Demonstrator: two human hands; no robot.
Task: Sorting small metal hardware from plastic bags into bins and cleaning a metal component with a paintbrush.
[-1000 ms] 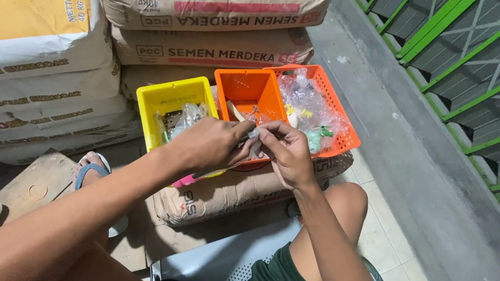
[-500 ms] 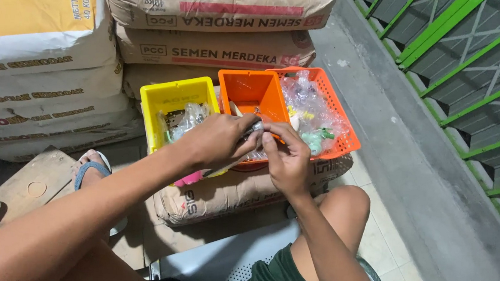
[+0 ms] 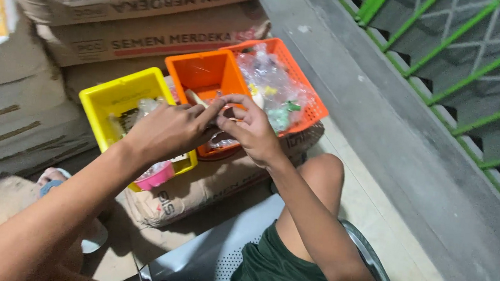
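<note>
Both hands meet over the bins, fingertips pinched together on a small item too hidden to identify. Left hand (image 3: 169, 128) comes in from lower left, forearm running diagonally across the frame, back of hand up, knuckles bent, thumb and forefinger closed toward the right hand. Right hand (image 3: 253, 129) comes up from lower right, wrist cocked, fingers curled, thumb and forefinger pinched at the same spot. Fingertips of both hands touch or nearly touch; what exactly is gripped, cannot tell. A pale stick-like piece (image 3: 196, 98) pokes out just above the left fingers, over the orange bin (image 3: 204, 75).

The pinch point sits above the front edge of the orange bin, between the yellow bin (image 3: 115, 94) on the left and the orange mesh basket (image 3: 303, 82) on the right. Basket holds clear plastic bags (image 3: 270, 82) with small green and yellow bits. Yellow bin holds more clear wrapped stuff. Pink container (image 3: 155, 177) shows under the left wrist. Bins rest on a tan sack (image 3: 198, 184); more sacks (image 3: 150, 35) are stacked behind. Person sits on a grey chair (image 3: 216, 255), bare knee (image 3: 322, 171) just right of the right forearm. Green railing (image 3: 451, 49) upper right.
</note>
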